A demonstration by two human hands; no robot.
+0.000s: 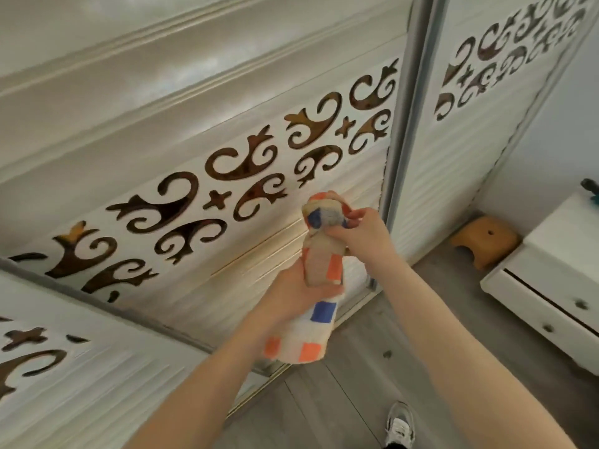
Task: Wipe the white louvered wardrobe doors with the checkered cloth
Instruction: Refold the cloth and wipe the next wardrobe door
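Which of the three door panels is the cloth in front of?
The middle door panel, between the two grey rails: the checkered cloth, gripped by left hand and right hand, overlaps its ribbed part.

Both hands [327, 264] grip checkered cloth [319, 273]

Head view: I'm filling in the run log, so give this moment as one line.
left hand: grips checkered cloth mid-length | right hand: pinches cloth's top end | cloth: bunched, in front of wardrobe door

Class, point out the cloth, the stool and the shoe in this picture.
cloth [308, 335]: head view, lower hanging part.
stool [479, 237]: head view, its top.
shoe [400, 422]: head view, its laced upper.
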